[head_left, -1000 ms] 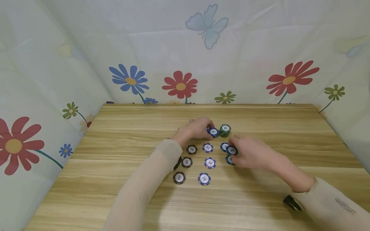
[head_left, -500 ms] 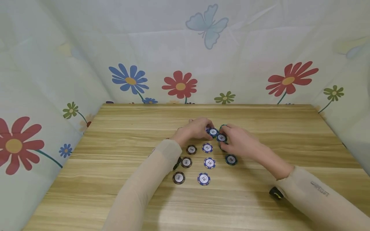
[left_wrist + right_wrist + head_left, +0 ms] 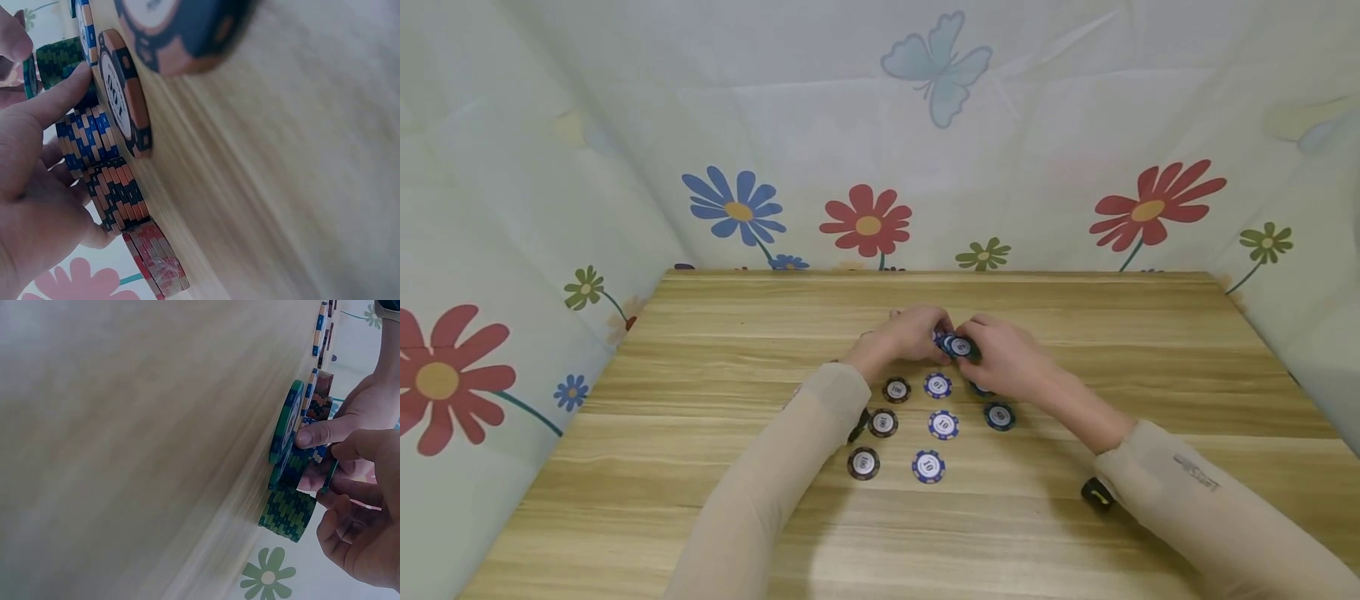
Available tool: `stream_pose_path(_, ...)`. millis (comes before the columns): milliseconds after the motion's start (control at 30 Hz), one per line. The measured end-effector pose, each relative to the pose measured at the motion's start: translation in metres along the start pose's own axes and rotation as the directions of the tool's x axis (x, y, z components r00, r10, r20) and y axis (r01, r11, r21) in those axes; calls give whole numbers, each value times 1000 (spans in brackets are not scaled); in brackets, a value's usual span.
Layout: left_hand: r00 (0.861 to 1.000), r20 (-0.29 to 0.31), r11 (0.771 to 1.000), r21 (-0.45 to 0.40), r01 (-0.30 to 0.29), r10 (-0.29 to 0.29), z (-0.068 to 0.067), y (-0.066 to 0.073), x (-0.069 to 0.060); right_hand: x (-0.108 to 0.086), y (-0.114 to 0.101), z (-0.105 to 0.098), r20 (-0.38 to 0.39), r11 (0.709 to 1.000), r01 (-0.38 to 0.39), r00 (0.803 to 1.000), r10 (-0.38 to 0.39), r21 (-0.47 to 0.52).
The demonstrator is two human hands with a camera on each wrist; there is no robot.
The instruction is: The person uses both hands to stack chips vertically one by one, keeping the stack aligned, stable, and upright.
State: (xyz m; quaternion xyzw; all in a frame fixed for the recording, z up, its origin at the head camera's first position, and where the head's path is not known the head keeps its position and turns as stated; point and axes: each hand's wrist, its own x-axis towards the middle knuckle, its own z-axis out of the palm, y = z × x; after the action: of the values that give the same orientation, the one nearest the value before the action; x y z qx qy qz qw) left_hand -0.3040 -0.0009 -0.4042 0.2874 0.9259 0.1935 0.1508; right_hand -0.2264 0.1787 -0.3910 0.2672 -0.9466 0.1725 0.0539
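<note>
My right hand (image 3: 1011, 358) pinches one dark poker chip (image 3: 960, 347) between thumb and fingers. In the right wrist view this chip stands nearly edge-on beside a blue-green chip stack (image 3: 297, 470), apart from the tabletop. My left hand (image 3: 917, 333) holds that stack, its thumb on the near side and fingers on the far side. A green chip stack (image 3: 287, 515) stands right next to it, hidden behind my right hand in the head view. Along the left hand, the left wrist view has a blue stack (image 3: 87, 140), a black-and-orange stack (image 3: 119, 194) and a red stack (image 3: 156, 259).
Loose chips lie flat on the wooden table (image 3: 737, 333): a column of black 100 chips (image 3: 882, 423), a column of blue 10 chips (image 3: 943, 425), and a 50 chip (image 3: 1000, 416) with another partly under my right hand. A flowered curtain (image 3: 820, 133) borders the back and sides.
My right hand has carried a chip from the right-hand column leftward and away from me to the stack at the left hand. The left hand has stayed in place.
</note>
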Motion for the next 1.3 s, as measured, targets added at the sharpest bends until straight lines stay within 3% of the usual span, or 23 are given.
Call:
stream_pose_path(533, 1000, -15, 1000, 6, -16, 16, -2, -1, -3, 11, 3, 5, 11, 998, -56, 998, 56, -31)
stream_pose_path(1300, 999, -14, 1000, 2, -29, 29, -3, -4, -5, 19, 5, 10, 54, 997, -34, 998, 38, -74)
